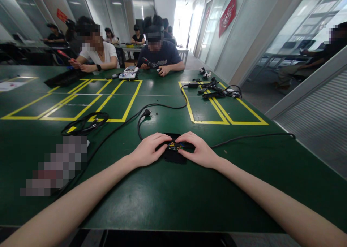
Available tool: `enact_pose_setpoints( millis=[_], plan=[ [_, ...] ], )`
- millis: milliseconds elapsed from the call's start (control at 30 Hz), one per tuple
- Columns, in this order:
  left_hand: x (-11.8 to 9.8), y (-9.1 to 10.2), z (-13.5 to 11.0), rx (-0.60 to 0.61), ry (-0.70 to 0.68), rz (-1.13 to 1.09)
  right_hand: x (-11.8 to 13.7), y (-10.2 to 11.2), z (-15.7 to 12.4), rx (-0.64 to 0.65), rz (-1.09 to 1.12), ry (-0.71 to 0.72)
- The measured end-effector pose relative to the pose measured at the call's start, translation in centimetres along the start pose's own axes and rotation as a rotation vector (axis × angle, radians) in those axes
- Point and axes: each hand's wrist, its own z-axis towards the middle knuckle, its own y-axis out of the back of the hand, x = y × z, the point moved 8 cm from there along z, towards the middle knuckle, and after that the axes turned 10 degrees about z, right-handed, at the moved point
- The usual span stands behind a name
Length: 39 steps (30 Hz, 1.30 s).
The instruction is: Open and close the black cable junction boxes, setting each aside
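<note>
At the green table (173, 203), left hand (150, 150) and right hand (200, 150) curl round a circuit board (172, 147), whether pinching I can't tell; likely positioning it, next needing steady alignment.

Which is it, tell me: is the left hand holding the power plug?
No, the power plug lies on the table beyond the left hand.

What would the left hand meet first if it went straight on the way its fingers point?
The left hand would likely meet the board first, though whether they touch now is hard to tell. Beyond it is the right hand.
</note>
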Motion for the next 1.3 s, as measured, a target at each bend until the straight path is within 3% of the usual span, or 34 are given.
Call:
enact_pose_setpoints(
  millis=[300,567,1033,1300],
  plan=[
    [-0.3,0.3,0.0,-0.046,-0.051,0.045,0.1,0.1,-0.1,-0.019,-0.051,0.005],
    [0.6,0.3,-0.1,-0.095,0.042,0.144,0.3,0.1,0.1,-0.026,-0.194,0.045],
    [1.2,0.2,0.0,-0.103,0.113,0.125,0.2,-0.1,0.3,-0.049,-0.271,0.039],
    [1.3,0.4,-0.1,-0.094,0.153,0.136,-0.4,1.7,-0.5,0.068,-0.145,-0.019]
  ],
)
